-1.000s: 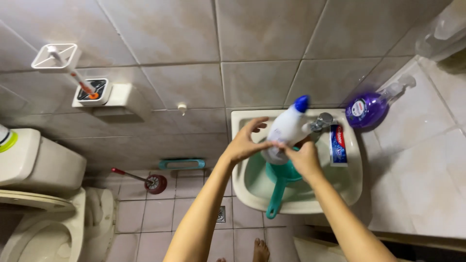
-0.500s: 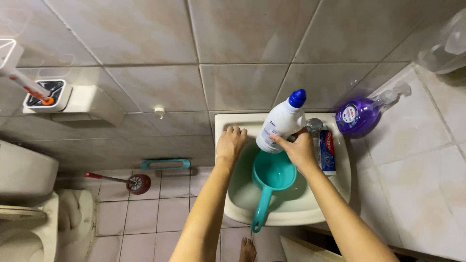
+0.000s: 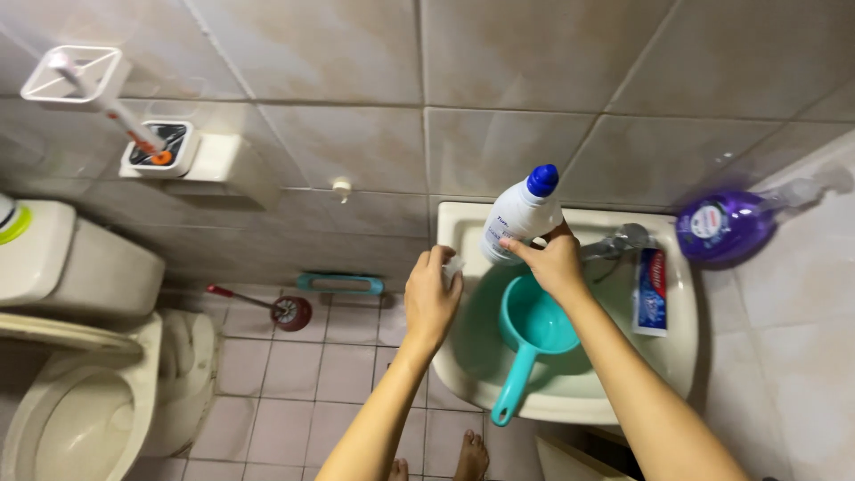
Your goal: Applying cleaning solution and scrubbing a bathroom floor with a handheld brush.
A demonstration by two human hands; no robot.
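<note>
My right hand (image 3: 557, 263) grips the lower part of a white plastic bottle with a blue cap (image 3: 523, 216), held upright over the back of a pale wash basin (image 3: 570, 401). My left hand (image 3: 432, 298) lies with curled fingers on the basin's left rim. A small white bit shows at its fingertips, and I cannot tell whether it is held. A teal dipper (image 3: 533, 331) lies in the basin bowl below my right hand, its handle pointing toward me.
A metal tap (image 3: 616, 242) and a toothpaste tube (image 3: 652, 292) sit on the basin's right side, with a purple spray bottle (image 3: 720, 227) on the ledge beyond. A toilet (image 3: 71, 374) stands at the left. A toilet brush (image 3: 283, 310) lies on the tiled floor.
My left hand has let go of the bottle and come to the basin's left rim. My right hand keeps the bottle, now more upright near the back rim. The view has swung left.
</note>
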